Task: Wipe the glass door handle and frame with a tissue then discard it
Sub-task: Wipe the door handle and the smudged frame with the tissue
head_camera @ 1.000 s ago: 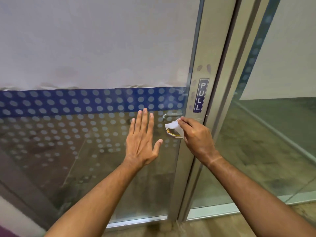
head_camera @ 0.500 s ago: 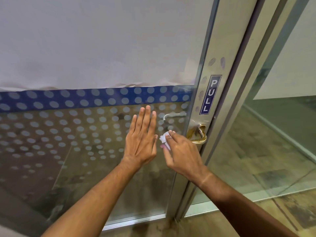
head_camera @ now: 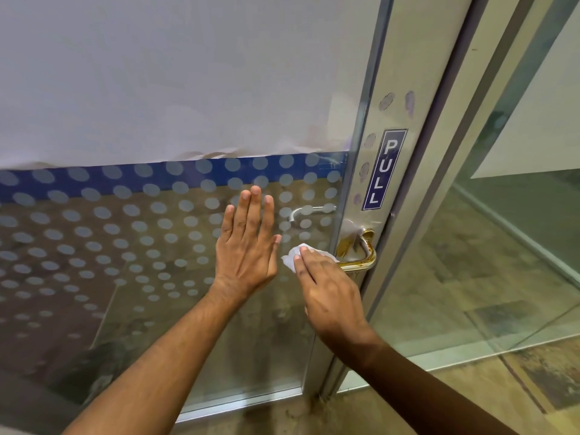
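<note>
At handle (head_camera: 357, 246) | right hand (head_camera: 326, 290) covers most of tissue (head_camera: 290, 258)

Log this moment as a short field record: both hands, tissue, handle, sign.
left hand: flat on the glass door, fingers straight
right hand: presses the tissue against the glass
tissue: white, crumpled, under the fingertips, left of the handle
handle: brass lever, worn, on the metal frame
sign: blue, reads PULL, above the handle

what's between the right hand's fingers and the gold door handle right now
In the head view, the crumpled white tissue lies under the right hand, whose fingers press it over the inner end of the gold handle.
</note>
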### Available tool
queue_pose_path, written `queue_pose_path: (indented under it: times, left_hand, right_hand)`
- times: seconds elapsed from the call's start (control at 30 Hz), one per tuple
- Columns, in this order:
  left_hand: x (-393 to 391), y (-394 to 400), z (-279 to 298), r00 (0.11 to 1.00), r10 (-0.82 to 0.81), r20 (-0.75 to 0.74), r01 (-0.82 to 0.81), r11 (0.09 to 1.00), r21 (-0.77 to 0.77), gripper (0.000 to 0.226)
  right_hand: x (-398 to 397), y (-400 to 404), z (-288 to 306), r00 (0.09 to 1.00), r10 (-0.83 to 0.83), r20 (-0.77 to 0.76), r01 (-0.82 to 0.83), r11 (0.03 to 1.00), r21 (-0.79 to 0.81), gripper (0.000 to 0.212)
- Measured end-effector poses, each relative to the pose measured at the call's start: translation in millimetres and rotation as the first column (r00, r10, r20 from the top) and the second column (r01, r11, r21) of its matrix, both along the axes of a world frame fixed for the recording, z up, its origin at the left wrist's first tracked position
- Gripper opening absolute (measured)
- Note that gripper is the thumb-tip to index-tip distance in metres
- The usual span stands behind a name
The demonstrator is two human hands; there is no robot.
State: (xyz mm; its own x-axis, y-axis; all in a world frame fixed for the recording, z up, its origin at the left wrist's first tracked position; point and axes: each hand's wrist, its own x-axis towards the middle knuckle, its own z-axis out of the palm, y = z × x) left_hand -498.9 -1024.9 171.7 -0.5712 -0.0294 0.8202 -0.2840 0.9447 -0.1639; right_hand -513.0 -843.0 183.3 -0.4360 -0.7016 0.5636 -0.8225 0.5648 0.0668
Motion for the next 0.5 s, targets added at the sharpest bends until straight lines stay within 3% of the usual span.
queue_pose_path:
  times: [0.2,0.3,0.4,0.5]
  left_hand:
    - [-4,-3,-3,1.000,0.009,-0.007,-0.009,1.000,-0.013,0.088]
    - [-4,-3,-4,1.000,0.015,0.000,-0.015,1.000,-0.013,0.089]
    - [-4,-3,-3,1.000,0.015,0.003,-0.015,1.000,-0.011,0.088]
    - [-4,-3,-3,1.000,0.015,0.001,-0.015,1.000,-0.017,0.085]
  right_hand:
    - [-1,19,-9,0.998,0.064,0.005,-0.063,0.993,-0.105,0.048]
    - [-1,13,-8,0.998,0.065,0.025,-0.057,0.970,-0.236,0.036]
    - [-4,6,2,0.995,0.095,0.044,-0.086,0.981,-0.175,0.050]
    - [-3,-3,7,0.995,0.093,0.036,-0.093,0.996,0.002,0.057]
